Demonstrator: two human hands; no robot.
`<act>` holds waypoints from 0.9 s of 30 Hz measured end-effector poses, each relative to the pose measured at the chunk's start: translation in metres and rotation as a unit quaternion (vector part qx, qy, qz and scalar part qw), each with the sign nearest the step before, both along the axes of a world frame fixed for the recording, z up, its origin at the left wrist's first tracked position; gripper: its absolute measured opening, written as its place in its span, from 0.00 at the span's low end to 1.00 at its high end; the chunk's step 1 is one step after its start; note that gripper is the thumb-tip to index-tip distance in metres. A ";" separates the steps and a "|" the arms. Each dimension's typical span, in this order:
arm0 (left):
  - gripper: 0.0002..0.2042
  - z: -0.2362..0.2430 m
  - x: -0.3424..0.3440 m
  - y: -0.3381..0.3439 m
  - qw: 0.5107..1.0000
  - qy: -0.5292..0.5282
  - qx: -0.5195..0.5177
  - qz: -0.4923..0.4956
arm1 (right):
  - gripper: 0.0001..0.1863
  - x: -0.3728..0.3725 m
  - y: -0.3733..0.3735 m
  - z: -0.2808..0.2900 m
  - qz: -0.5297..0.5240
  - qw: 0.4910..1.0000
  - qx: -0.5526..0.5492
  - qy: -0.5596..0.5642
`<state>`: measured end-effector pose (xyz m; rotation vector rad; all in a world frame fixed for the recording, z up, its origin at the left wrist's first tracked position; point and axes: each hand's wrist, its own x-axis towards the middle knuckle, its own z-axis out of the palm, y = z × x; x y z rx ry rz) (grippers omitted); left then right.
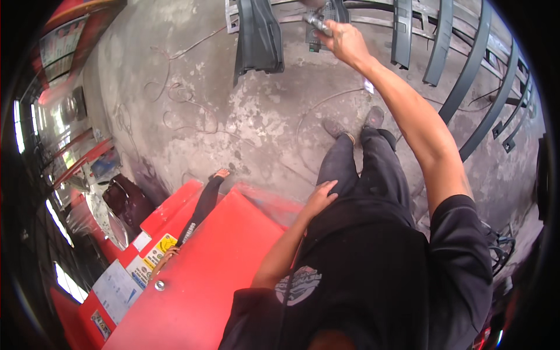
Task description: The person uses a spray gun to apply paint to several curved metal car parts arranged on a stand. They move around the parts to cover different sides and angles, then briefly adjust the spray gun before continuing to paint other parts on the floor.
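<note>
My right hand (344, 41) is stretched out ahead and closed around a metal spray gun (318, 23). The gun points at a small dark grey part (329, 11) hanging on a metal rack (373, 22). A larger dark grey panel (258, 38) hangs just left of it. My left hand (322, 197) rests flat on my left thigh, fingers spread and holding nothing. I stand on a stained concrete floor (256, 116) in dark trousers and a black shirt.
Several long dark grey curved strips (472, 76) hang along the rack to the right. A red metal cabinet (198, 274) with stickers stands close at my lower left. Thin hoses or wires (175, 93) trail across the floor. A dark red bag (125, 201) lies left.
</note>
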<state>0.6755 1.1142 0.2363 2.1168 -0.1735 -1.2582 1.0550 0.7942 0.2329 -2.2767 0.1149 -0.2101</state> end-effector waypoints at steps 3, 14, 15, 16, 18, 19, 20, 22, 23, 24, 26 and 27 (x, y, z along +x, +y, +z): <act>0.28 0.002 0.008 0.021 1.000 0.004 0.004 -0.018 | 0.16 0.001 0.016 0.008 -0.075 0.996 0.037 -0.023; 0.26 0.010 0.040 0.091 0.996 0.037 -0.007 0.077 | 0.18 -0.067 0.082 0.019 0.169 0.973 0.033 0.155; 0.26 0.007 0.041 0.096 0.996 0.040 -0.009 0.082 | 0.17 -0.058 0.085 0.020 0.159 0.976 0.029 0.147; 0.26 0.004 0.042 0.102 0.995 0.043 -0.011 0.088 | 0.17 -0.048 0.088 0.021 0.149 0.979 0.024 0.138; 0.26 0.000 0.040 0.110 0.994 0.040 -0.021 0.099 | 0.16 -0.021 0.089 0.017 0.085 0.992 0.005 0.092; 0.25 -0.001 0.036 0.115 0.993 0.041 -0.023 0.107 | 0.16 -0.006 0.091 0.017 0.046 0.996 -0.008 0.075; 0.25 -0.003 0.034 0.120 0.993 0.037 -0.029 0.113 | 0.17 0.008 0.093 0.018 0.007 0.998 -0.021 0.058; 0.25 -0.003 0.030 0.130 0.991 0.031 -0.035 0.127 | 0.15 0.025 0.104 0.027 -0.032 0.998 -0.034 -0.047; 0.25 -0.004 0.029 0.133 0.990 0.033 -0.029 0.135 | 0.14 0.031 0.109 0.031 -0.052 0.993 -0.040 -0.100; 0.25 0.001 0.029 0.134 0.989 0.039 -0.022 0.144 | 0.14 0.032 0.115 0.032 -0.056 0.994 -0.045 -0.083; 0.25 0.004 0.031 0.136 0.987 0.044 -0.018 0.153 | 0.13 0.034 0.125 0.033 -0.065 0.995 -0.055 -0.049; 0.25 0.002 0.034 0.137 0.987 0.045 -0.021 0.154 | 0.13 0.028 0.129 0.026 -0.035 0.998 -0.032 -0.036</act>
